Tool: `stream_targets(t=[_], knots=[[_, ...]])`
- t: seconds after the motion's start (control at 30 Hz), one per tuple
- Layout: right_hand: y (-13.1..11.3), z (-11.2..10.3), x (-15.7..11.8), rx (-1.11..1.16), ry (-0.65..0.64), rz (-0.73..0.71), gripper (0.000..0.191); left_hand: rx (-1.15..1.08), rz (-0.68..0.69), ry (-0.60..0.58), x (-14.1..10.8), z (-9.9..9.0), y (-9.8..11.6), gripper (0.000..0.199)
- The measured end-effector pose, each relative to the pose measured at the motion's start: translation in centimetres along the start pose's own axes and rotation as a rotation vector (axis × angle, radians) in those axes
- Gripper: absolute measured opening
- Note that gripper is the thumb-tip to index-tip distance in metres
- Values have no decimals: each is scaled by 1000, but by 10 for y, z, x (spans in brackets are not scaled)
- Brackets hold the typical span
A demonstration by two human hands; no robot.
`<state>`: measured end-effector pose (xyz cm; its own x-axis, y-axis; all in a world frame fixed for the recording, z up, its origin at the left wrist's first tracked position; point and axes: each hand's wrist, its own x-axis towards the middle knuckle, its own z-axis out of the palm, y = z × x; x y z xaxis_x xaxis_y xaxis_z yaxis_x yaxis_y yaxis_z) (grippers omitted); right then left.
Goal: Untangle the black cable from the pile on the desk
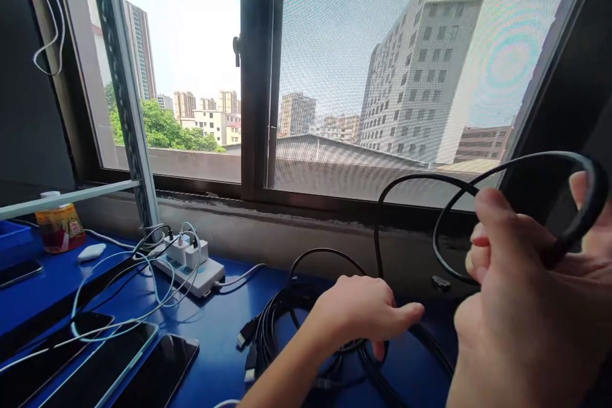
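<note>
My left hand [356, 309] is palm down above a coil of black cables [270, 328], thumb stretched out to the right; its other fingers point down and are mostly hidden. Black plugs with metal tips [246, 333] lie at the coil's left side. At the right, my right hand [514, 280] is closed, thumb uppermost, around a black cable [421, 176] that rises in wide loops in front of the window. Part of another hand [590, 229] shows at the far right edge, behind the cable; whose it is I cannot tell.
Several phones [157, 373] lie on the blue table [217, 331] at the left. A white power strip [205, 277] with chargers and tangled thin cables stands behind them. A metal post [119, 76] rises by the window, near an orange-labelled jar [60, 229] and a white earbud case [92, 252].
</note>
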<state>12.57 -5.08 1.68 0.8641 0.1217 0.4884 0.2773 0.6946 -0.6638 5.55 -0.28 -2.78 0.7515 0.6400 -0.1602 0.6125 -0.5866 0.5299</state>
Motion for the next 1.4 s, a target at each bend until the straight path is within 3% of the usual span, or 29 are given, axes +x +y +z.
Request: stream_targets(t=[0.23,0.3,0.4,0.57,0.73,0.93,1.07,1.13,1.4], knots=[[-4,2,-6,-18,0,20,49,-155,-20,383,-2,-8,-5,45],[-5,3,-10,-27,-16,16,49,-215,-21,397,-7,-15,-8,44],[-5,5,-15,-26,-38,1,51,-286,-27,221,-15,-22,-9,46],[-4,8,-21,-15,-92,-27,56,-96,-50,-87,-18,-22,-6,54],[-2,11,-29,-44,-105,-27,64,-8,-38,-240,-13,-18,0,59],[-1,12,-31,-55,-90,-32,71,-2,21,-469,-12,-20,8,45],[-4,11,-30,-26,-98,-8,66,-161,133,-650,-3,-13,10,33],[-5,10,-29,-7,-104,4,62,-222,166,-693,2,-9,11,31],[-6,7,-23,1,-78,12,57,-134,140,-652,14,8,8,29]])
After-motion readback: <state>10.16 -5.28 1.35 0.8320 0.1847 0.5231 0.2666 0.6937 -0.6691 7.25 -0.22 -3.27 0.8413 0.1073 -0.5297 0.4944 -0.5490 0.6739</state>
